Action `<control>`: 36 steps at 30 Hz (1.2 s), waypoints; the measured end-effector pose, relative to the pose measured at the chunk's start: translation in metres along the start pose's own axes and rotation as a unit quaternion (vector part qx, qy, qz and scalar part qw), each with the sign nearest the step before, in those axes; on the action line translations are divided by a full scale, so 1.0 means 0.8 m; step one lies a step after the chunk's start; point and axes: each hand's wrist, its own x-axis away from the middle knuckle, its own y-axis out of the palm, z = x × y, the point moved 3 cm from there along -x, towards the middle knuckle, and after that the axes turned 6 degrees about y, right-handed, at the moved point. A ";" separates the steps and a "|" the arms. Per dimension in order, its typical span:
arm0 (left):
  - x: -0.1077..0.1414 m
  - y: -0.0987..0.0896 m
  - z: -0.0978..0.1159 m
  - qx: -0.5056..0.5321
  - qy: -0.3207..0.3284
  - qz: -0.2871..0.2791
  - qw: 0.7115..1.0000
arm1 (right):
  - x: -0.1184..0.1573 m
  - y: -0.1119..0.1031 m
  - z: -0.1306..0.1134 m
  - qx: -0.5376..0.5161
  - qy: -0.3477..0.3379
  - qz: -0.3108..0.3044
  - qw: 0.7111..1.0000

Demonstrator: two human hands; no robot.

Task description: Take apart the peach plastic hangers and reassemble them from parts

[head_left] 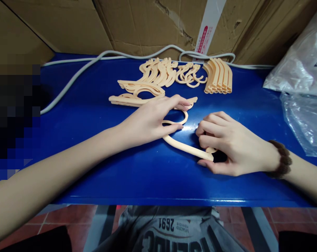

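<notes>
A cream plastic folding clothes hanger (188, 147) lies low over the blue table, its curved arm pointing to the lower right. My left hand (153, 115) grips it near the middle, thumb and forefinger on either side of its looped hook (186, 117); the other fingers are partly hidden. At the arm's end, my right hand (223, 143) is closed, fingers curled and thumb against the tip. A small cream piece (211, 150) shows beside that tip, mostly covered by the right hand. Just behind my left hand lie folded cream hangers (127, 99).
Along the back of the blue table (95, 178) lie curved cream pieces (159, 71), loose hooks (191, 73) and stacked hanger arms (218, 75). A white cable (79, 71) runs before cardboard boxes (148, 28). Clear plastic bags (302, 66) sit at the right.
</notes>
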 end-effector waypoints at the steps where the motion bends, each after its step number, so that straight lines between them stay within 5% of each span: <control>1: 0.000 0.000 0.001 -0.008 -0.003 -0.001 1.000 | 0.000 0.000 0.000 0.003 -0.003 0.000 1.000; 27: 0.000 -0.001 0.001 -0.048 -0.010 0.006 0.999 | 0.003 -0.003 -0.001 0.102 -0.040 0.017 0.994; 36: 0.001 -0.001 0.000 -0.076 0.012 0.020 0.997 | 0.009 -0.028 0.002 0.219 -0.003 0.076 0.973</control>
